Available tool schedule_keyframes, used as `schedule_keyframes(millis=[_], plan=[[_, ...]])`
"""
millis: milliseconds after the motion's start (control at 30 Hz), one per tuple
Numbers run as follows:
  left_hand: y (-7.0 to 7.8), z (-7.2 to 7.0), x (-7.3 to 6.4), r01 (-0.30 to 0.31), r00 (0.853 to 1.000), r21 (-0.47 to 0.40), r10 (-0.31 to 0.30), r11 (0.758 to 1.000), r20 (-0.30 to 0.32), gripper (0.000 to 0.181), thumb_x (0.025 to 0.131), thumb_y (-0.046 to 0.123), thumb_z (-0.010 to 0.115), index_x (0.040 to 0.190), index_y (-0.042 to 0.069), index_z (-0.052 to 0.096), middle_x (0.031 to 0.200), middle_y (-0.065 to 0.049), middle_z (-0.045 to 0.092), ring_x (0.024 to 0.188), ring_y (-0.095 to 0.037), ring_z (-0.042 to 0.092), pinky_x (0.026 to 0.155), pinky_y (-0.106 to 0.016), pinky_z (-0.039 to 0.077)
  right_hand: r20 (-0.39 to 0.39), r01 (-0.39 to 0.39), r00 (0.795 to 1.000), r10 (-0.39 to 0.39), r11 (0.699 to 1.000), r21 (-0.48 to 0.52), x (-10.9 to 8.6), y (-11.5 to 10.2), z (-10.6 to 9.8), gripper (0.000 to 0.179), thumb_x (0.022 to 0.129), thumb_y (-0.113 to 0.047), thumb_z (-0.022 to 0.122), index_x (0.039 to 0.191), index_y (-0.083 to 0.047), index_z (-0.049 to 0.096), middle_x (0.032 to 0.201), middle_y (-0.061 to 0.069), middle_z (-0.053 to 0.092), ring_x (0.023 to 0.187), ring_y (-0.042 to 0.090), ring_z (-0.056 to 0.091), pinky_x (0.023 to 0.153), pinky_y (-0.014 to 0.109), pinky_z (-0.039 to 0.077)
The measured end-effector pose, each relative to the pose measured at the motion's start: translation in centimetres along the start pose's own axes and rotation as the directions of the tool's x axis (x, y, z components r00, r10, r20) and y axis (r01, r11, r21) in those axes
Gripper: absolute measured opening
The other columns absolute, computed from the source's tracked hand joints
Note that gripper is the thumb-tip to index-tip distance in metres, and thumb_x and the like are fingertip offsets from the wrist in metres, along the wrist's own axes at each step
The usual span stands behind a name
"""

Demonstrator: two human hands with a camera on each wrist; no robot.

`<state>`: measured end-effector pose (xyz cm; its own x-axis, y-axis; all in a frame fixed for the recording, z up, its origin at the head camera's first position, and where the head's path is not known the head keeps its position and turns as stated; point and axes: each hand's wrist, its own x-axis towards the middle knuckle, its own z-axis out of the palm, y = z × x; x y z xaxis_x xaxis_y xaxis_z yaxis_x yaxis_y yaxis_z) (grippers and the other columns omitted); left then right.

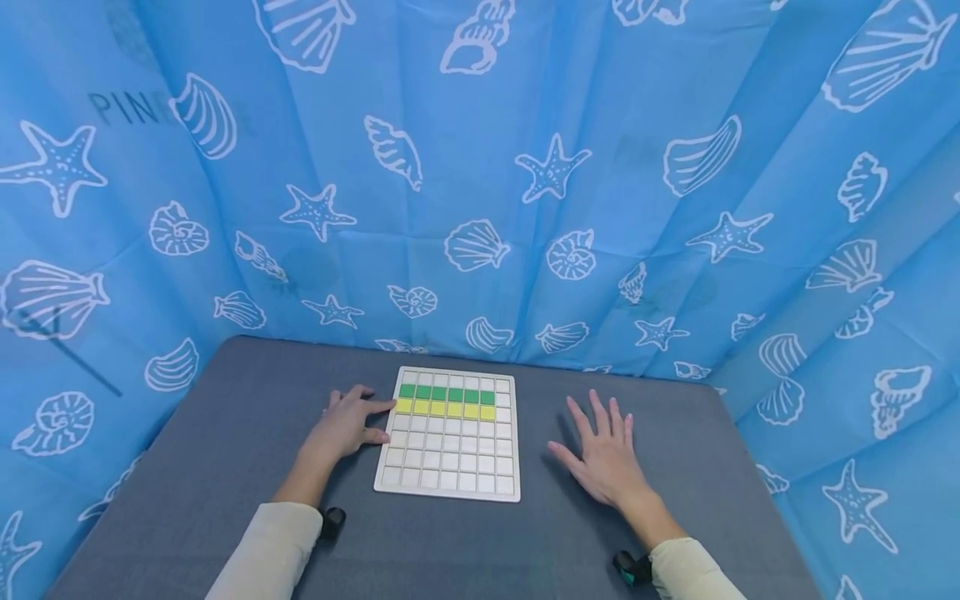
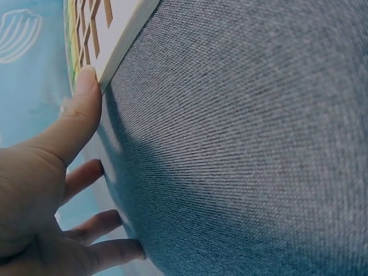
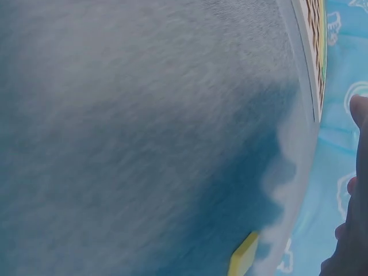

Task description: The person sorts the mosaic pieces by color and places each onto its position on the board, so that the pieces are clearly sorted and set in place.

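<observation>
A white square grid board [image 1: 450,461] lies flat on the table. A row of green tiles [image 1: 456,395] fills its second line from the back, and a row of yellow tiles [image 1: 454,409] sits just below; both stop short of the right-hand column. My left hand [image 1: 341,427] touches the board's left edge with thumb and index finger, the others spread beside it. To the right of the board, my right hand [image 1: 606,457] hovers over the table, fingers spread, holding nothing. A loose yellow tile [image 3: 244,256] shows under it in the right wrist view; the head view hides that tile.
Grey cloth covers the table [image 1: 337,558]. A blue curtain [image 1: 480,192] with white shells and starfish hangs along the back and both sides. Black bands [image 1: 333,522] with small devices are worn at both wrists, below light sleeves [image 1: 266,550].
</observation>
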<state>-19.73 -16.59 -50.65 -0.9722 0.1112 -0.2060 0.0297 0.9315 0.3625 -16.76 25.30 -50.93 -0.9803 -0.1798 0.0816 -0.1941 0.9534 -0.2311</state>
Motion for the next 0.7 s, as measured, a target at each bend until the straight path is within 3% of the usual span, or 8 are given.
schedule_keyframes(millis=[233,400,700], plan=[[0.1,0.0,0.1,-0.006,1.000,0.019,0.006,1.000,0.002,0.067,0.086,0.038,0.080,0.148,0.030,0.055,0.158,-0.018,0.042,0.139,-0.054,0.034,0.105,-0.070,0.041,-0.012,-0.024,1.000,0.025,0.999,0.036,-1.6,1.7,-0.3,0.083,0.097,-0.063,0.056,0.161,-0.015,0.032,0.168,0.026,0.018,0.152,0.058,0.011,0.118,0.078,0.007],[0.1,0.2,0.3,0.001,1.000,0.018,-0.001,1.000,0.013,0.068,0.086,0.038,0.080,0.148,0.031,0.055,0.159,-0.018,0.041,0.140,-0.054,0.033,0.106,-0.070,0.040,0.027,-0.065,0.998,0.063,0.995,0.078,-2.6,3.2,-0.4,0.084,0.098,-0.064,0.053,0.161,-0.015,0.030,0.168,0.027,0.015,0.152,0.057,0.008,0.117,0.078,0.005],[0.1,0.2,0.3,0.015,1.000,0.015,-0.015,1.000,0.010,0.068,0.086,0.037,0.081,0.148,0.030,0.055,0.159,-0.018,0.040,0.141,-0.053,0.032,0.108,-0.072,0.038,0.102,-0.114,0.989,0.104,0.989,0.098,-4.0,4.6,-0.8,0.084,0.100,-0.063,0.050,0.162,-0.013,0.026,0.167,0.030,0.012,0.148,0.062,0.012,0.113,0.080,0.021]])
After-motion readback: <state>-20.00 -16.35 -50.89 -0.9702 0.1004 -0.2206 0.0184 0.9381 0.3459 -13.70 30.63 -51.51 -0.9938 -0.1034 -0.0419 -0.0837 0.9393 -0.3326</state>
